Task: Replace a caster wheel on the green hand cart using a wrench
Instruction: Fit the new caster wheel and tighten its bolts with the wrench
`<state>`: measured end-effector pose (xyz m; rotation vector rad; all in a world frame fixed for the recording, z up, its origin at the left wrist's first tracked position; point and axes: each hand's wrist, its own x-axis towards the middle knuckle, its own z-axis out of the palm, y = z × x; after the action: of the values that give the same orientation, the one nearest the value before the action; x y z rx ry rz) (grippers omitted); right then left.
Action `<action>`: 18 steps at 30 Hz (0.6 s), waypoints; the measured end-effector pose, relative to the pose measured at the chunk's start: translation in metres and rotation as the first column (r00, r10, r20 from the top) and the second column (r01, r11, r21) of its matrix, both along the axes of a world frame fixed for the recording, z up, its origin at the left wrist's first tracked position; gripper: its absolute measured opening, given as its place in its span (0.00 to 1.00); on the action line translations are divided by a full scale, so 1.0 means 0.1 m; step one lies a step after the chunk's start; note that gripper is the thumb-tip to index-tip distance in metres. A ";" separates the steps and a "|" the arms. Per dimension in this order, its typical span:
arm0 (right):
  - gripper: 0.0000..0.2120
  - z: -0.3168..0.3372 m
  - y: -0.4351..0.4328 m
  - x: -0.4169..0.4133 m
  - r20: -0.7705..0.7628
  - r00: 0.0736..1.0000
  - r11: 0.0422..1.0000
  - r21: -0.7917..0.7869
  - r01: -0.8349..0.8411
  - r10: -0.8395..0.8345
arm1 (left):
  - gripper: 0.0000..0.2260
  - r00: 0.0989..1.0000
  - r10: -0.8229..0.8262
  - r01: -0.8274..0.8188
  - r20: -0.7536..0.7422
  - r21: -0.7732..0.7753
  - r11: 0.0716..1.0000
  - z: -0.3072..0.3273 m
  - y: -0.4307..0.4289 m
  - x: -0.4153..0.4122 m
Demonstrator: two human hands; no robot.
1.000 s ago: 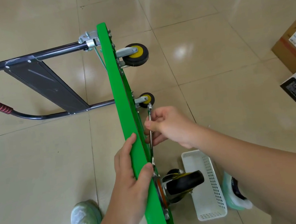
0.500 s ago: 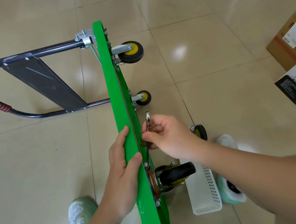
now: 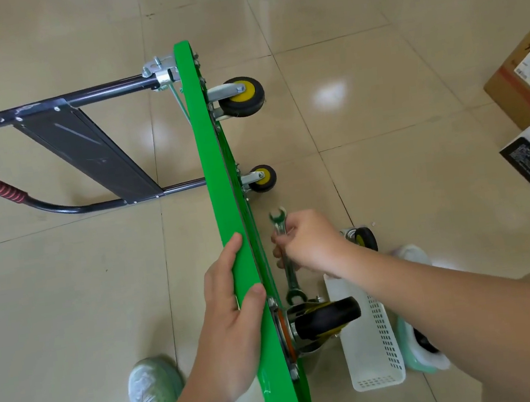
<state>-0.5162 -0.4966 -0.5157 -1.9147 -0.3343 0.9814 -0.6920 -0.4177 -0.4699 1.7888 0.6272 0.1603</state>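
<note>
The tiled floor (image 3: pixel 67 294) carried the green hand cart (image 3: pixel 216 173), which stood on its long edge with the deck running away from the person and the underside facing right. The black handle frame (image 3: pixel 81 150) extended to the left, and two small yellow-hubbed wheels (image 3: pixel 241 97) were mounted at the far end. A white basket (image 3: pixel 377 348) lay on the floor just beside the large black caster wheel (image 3: pixel 326 319) at the near end of the underside. The left hand (image 3: pixel 231 313) clasped the upper edge of the deck, thumb on the near face, steadying the cart. The right hand (image 3: pixel 313 245), the nearer to the fasteners, grasped the wrench (image 3: pixel 289 275) at mid-shaft. The tool's long axis ran roughly parallel to the deck, its lower open end just above the caster's mounting plate, toward the person from the hand; engagement with a nut could not be confirmed. A loose wheel (image 3: pixel 363 238) lay on the floor behind the right wrist
</note>
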 end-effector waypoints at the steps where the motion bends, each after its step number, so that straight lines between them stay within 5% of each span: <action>1: 0.03 -0.02 -0.01 0.00 -0.010 0.999 0.999 0.002 -0.032 0.032 | 0.30 1.000 -0.010 0.010 0.001 0.008 1.000 0.00 0.01 0.00; 10: 0.02 0.22 -0.05 0.18 -0.225 0.974 0.969 0.236 0.077 -0.023 | 0.30 0.999 -0.039 0.040 -0.009 0.030 0.999 -0.01 0.04 0.02; 18: 0.06 0.40 -0.08 0.06 -0.126 0.990 0.946 0.325 -0.019 0.063 | 0.29 1.000 0.005 -0.005 -0.003 0.006 1.000 -0.05 0.02 0.01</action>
<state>-0.5099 -0.5050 -0.4761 -1.5423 -0.4294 1.0096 -0.6906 -0.4154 -0.4751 1.7933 0.6342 0.1624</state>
